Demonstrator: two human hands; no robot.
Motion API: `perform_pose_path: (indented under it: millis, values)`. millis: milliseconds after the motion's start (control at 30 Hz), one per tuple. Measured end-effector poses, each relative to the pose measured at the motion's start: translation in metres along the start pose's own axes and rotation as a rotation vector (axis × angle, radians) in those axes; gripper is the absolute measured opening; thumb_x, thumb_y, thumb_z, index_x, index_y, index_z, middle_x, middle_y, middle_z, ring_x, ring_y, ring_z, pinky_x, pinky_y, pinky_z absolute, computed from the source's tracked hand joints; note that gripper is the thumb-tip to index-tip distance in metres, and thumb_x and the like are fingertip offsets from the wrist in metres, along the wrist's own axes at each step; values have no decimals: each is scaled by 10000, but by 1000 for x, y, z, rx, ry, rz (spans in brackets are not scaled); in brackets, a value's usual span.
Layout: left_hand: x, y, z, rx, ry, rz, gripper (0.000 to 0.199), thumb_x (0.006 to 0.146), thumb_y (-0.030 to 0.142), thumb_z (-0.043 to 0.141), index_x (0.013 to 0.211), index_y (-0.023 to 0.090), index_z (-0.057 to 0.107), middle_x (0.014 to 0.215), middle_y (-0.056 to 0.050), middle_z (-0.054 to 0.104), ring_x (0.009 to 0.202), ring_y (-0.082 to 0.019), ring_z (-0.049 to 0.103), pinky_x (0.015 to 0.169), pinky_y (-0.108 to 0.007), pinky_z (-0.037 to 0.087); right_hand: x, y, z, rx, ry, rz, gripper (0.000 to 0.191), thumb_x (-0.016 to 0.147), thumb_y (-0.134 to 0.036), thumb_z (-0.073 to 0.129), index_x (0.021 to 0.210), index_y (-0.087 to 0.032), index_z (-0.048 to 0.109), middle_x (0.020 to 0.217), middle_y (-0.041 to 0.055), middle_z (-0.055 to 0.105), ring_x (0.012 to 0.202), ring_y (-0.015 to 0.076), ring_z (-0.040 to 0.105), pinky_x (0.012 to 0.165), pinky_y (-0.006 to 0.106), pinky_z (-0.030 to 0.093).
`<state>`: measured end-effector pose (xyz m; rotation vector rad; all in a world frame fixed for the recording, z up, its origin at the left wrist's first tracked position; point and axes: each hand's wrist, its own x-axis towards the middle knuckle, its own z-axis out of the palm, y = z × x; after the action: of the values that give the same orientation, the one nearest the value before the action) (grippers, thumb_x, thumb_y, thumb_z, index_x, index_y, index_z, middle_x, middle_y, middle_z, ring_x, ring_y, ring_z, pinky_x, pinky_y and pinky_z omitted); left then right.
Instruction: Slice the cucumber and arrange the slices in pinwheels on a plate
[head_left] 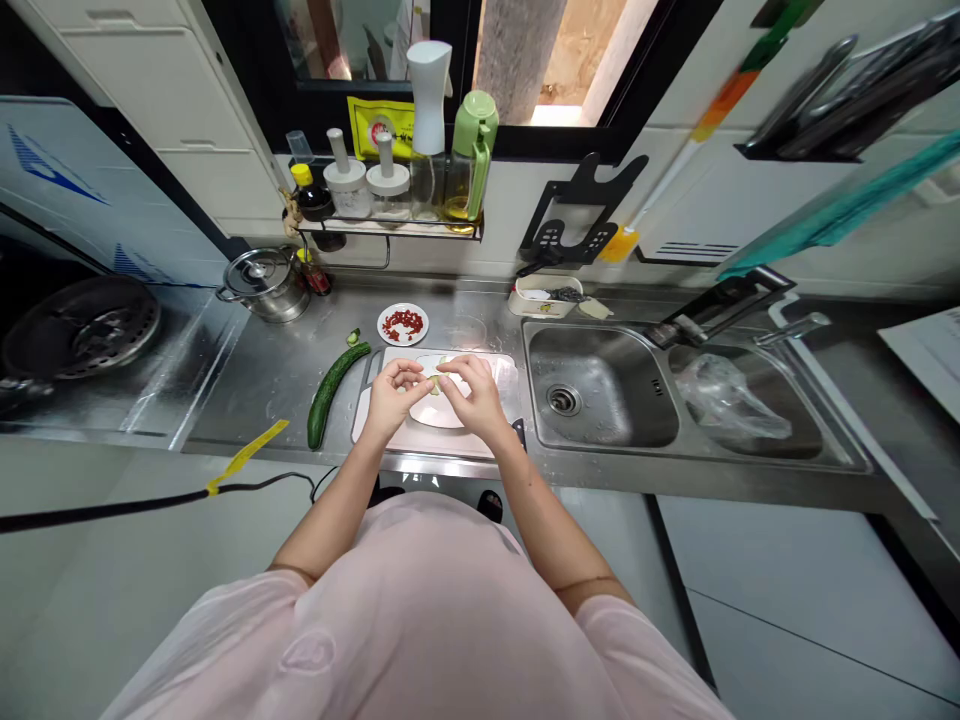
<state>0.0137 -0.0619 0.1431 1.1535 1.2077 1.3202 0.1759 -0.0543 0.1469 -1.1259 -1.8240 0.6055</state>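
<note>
Handling a small green piece (434, 383) above a white plate (433, 413) on the board (420, 443), apparently mid-step. Probably calling next for a light, steady pinch over the plate. Gripped narrowly between the fingers of left hand (395, 395) and right hand (475, 398), with wrists turned inward and forearms reaching over the tabletop (262, 400).

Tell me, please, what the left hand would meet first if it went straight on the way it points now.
With the small greenish piece at its fingertips, the left hand would probably meet the right hand first, directly across from it, though exact depth is unclear in this one view.
</note>
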Motion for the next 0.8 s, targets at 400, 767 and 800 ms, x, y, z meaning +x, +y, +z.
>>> perform_pose_path:
  millis: [400,767,800]
  values:
    - [-2,-3,10,-73,77,-35,406,621,382,790,907,177,588,818,-13,636,683,-88,562,630,-210,392,2,3,-3,77,79,14,149,912,-330,520,889,-233,631,942,39,603,975,200,522,876,373,397]
    - [0,-6,25,-444,-253,-649,463,704,618,631,760,159,613,632,8,563,471,-36,439,455,-180,304,-3,12,-11,28,115,-34,136,904,-304,530,907,-236,648,957,43,598,980,201,528,925,403,375]
    - [3,-6,26,-448,-250,-663,441,691,593,657,759,159,614,630,14,559,464,-31,430,446,-176,292,-4,13,-12,23,104,-42,133,903,-298,531,910,-237,648,958,41,598,980,200,528,929,404,371]
